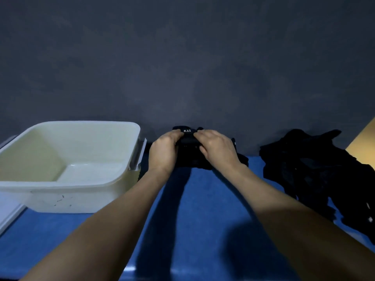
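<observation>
A small black garment (187,136) with white "5.11" lettering lies bunched at the far edge of the blue table (203,209), against the dark wall. My left hand (164,150) grips its left side, fingers curled over the top. On the garment's right side my right hand (216,147) holds the cloth the same way. Both arms reach straight forward. Much of the garment is hidden under my hands.
An empty white plastic tub (67,179) stands on the table at the left, close to my left wrist. A heap of black clothing (316,169) lies at the right. A white lid or board (10,213) shows at the far left edge.
</observation>
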Demonstrator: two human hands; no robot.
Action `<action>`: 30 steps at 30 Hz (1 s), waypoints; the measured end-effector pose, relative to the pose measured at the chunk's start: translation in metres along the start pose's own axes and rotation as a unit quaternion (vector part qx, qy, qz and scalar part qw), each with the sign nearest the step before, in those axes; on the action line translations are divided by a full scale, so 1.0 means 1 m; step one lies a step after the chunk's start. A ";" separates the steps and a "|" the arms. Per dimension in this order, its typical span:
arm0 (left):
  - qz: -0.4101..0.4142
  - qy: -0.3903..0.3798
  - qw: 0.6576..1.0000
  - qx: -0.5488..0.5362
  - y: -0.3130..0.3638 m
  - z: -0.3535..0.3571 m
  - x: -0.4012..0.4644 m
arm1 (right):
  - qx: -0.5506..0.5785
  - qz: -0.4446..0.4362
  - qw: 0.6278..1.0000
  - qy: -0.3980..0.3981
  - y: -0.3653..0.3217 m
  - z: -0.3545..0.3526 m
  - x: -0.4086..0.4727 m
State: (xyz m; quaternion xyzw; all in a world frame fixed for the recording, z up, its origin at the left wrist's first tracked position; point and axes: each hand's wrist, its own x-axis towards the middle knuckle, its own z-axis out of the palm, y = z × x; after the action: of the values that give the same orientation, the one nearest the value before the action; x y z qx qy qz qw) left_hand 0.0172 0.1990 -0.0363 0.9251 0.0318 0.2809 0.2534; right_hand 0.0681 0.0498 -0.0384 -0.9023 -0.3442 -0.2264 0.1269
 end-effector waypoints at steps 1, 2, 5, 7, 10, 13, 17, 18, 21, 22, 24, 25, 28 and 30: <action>-0.007 0.003 1.000 0.008 -0.003 0.005 0.005 | -0.001 0.000 1.000 0.001 0.002 0.005 0.006; -0.016 0.005 1.000 0.016 -0.007 0.011 0.010 | -0.002 -0.001 1.000 0.001 0.004 0.010 0.013; -0.053 -0.007 0.998 0.031 -0.021 0.030 0.016 | -0.014 -0.017 1.000 0.009 0.006 0.031 0.024; -0.073 -0.045 0.996 0.035 -0.029 0.038 0.015 | -0.036 -0.028 0.999 0.012 0.004 0.045 0.023; -0.077 -0.106 0.991 0.032 -0.039 0.044 0.004 | -0.052 -0.014 0.998 -0.027 0.004 0.062 0.012; -0.070 -0.126 0.990 0.004 -0.044 0.042 -0.003 | -0.014 0.007 0.995 -0.100 0.006 0.061 -0.001; -0.092 -0.084 0.990 -0.066 -0.043 0.042 0.003 | 0.018 0.038 0.977 -0.207 0.006 0.045 -0.001; -0.092 -0.096 0.989 -0.061 -0.043 0.045 0.004 | 0.017 0.049 0.975 -0.215 0.005 0.043 0.002; -0.097 -0.139 0.985 -0.021 -0.045 0.056 0.007 | 0.025 0.075 0.967 -0.241 0.003 0.044 0.012; -0.098 -0.147 0.984 -0.014 -0.045 0.058 0.006 | 0.024 0.079 0.964 -0.251 0.002 0.045 0.015; -0.095 -0.149 0.984 -0.003 -0.047 0.059 0.006 | 0.025 0.073 0.962 -0.261 0.002 0.048 0.019; -0.094 -0.148 0.985 0.002 -0.048 0.058 0.006 | 0.029 0.068 0.962 -0.264 0.002 0.048 0.019; -0.090 -0.145 0.985 0.014 -0.050 0.053 0.004 | 0.043 0.067 0.958 -0.276 0.002 0.045 0.018; -0.086 -0.148 0.985 0.014 -0.049 0.052 0.006 | 0.043 0.074 0.958 -0.272 0.003 0.045 0.019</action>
State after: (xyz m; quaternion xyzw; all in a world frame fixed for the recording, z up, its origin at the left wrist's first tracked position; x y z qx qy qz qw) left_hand 0.0546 0.2197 -0.0943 0.9538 0.0770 0.1174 0.2655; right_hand 0.0967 0.0757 -0.0684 -0.9464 -0.3073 0.0528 0.0837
